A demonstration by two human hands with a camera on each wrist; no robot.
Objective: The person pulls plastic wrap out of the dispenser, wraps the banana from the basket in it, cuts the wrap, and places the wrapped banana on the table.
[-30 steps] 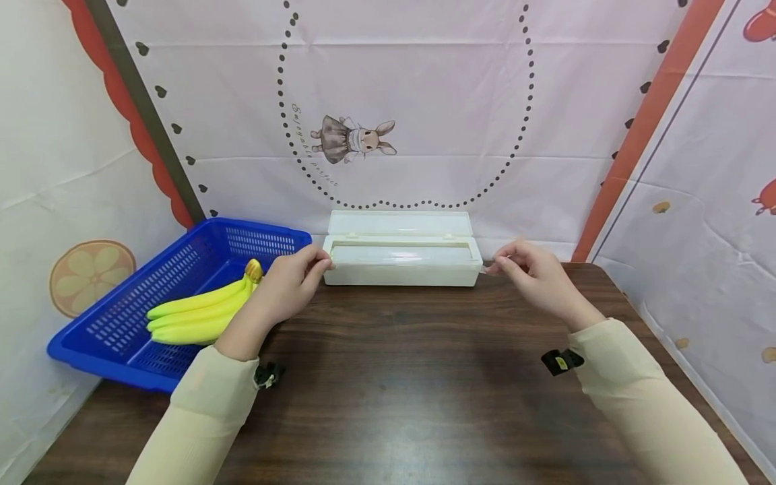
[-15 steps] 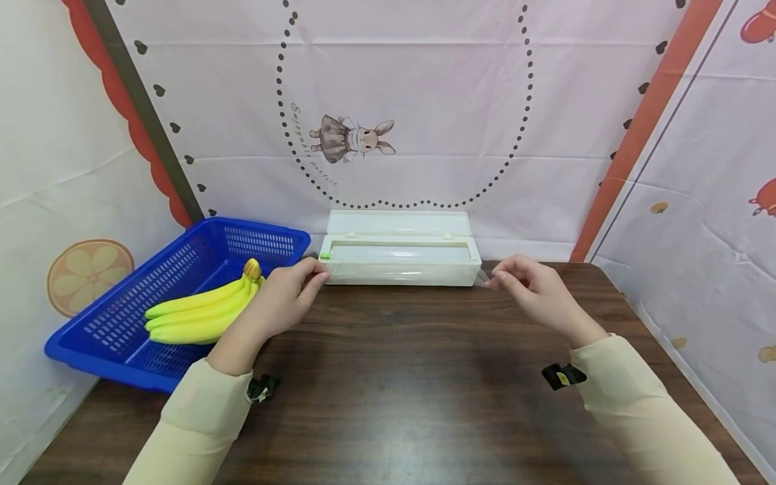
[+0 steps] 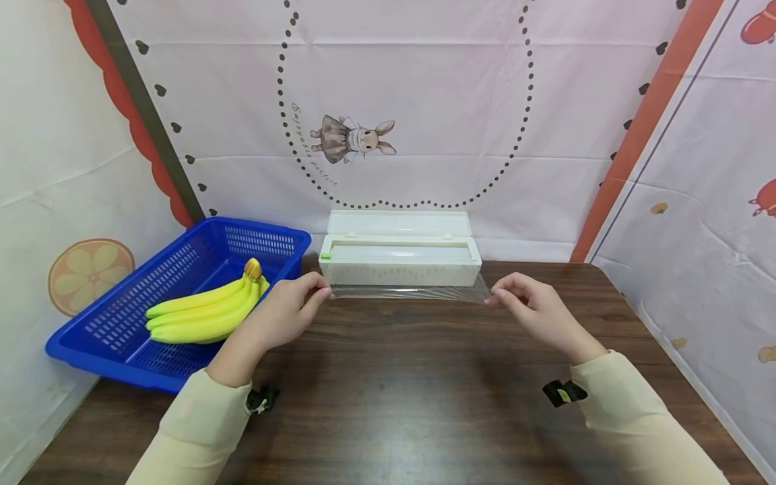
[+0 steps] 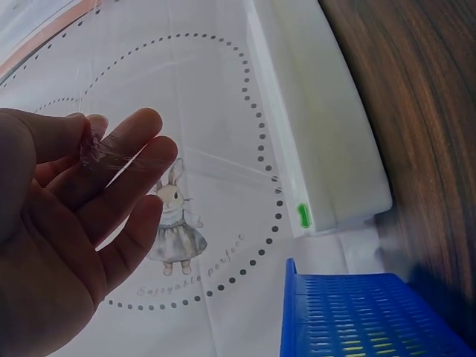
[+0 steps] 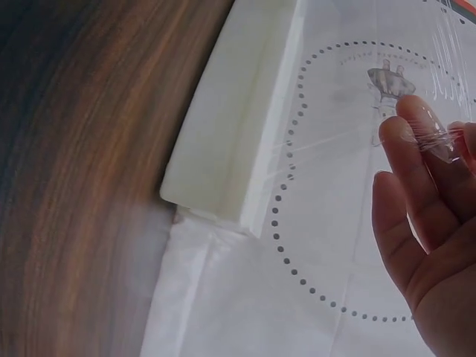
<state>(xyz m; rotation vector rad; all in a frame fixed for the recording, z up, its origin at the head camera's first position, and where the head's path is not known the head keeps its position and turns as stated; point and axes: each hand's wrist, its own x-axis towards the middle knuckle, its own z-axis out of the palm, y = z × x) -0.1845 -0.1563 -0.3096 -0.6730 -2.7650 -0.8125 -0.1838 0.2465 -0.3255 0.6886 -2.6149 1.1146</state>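
A white box (image 3: 400,269) with its lid raised stands against the back wall, a roll visible in its slot. Clear film (image 3: 406,292) stretches from the box to both hands, its front edge held just above the table. The left hand (image 3: 285,311) pinches the film's left corner between thumb and fingers; in the left wrist view the left hand (image 4: 89,201) shows film bunched at the thumb tip. At the right corner, the right hand (image 3: 541,311) pinches the film, which also shows wrinkled over the fingers of the right hand (image 5: 435,216) in the right wrist view.
A blue basket (image 3: 115,374) stands at the left, close to the left forearm, with yellow bananas (image 3: 200,313) in it. Printed cloth (image 3: 455,101) covers the walls behind and at both sides. The brown table (image 3: 400,391) extends in front of the box.
Both hands have moved down and toward the camera from the box's top, drawing the film out over its front. The box and basket have stayed in place.
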